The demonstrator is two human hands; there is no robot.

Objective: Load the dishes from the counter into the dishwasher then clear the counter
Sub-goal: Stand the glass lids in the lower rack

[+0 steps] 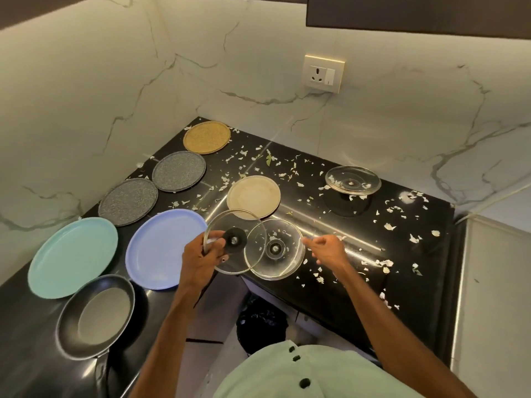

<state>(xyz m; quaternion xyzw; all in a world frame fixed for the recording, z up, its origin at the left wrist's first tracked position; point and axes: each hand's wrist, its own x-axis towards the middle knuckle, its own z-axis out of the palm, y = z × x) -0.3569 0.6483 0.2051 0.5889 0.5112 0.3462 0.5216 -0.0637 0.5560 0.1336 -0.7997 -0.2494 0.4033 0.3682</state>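
three glass lids on view. nearest, a lid with a black knob [235,240], lifted clear of the black counter [339,300] and tilted, gripped at its left rim by the left hand [201,261], fingers curled round the edge, thumb on top near the knob. behind its right edge, partly overlapped by it, a second glass lid [275,249] lying flat near the counter's front edge, flecked with pale bits. at that lid's right rim, the right hand [327,251], fingers loosely bent, tips at the glass; cannot tell whether pinching it or only touching.

third glass lid [352,179] well apart at the back right, also dotted with bits. just behind the two near lids, a beige plate [253,196]. to the left, a blue plate [163,248] and a teal plate [71,257] side by side, with a dark frying pan [96,315] in front of them. further back along the left wall, a near grey speckled plate [128,201], a far grey speckled plate [178,170] just beyond it, then a mustard plate [207,137] in the corner. pale scraps [413,238] strewn over the counter's middle and right. white wall socket [323,73] on the marble above.
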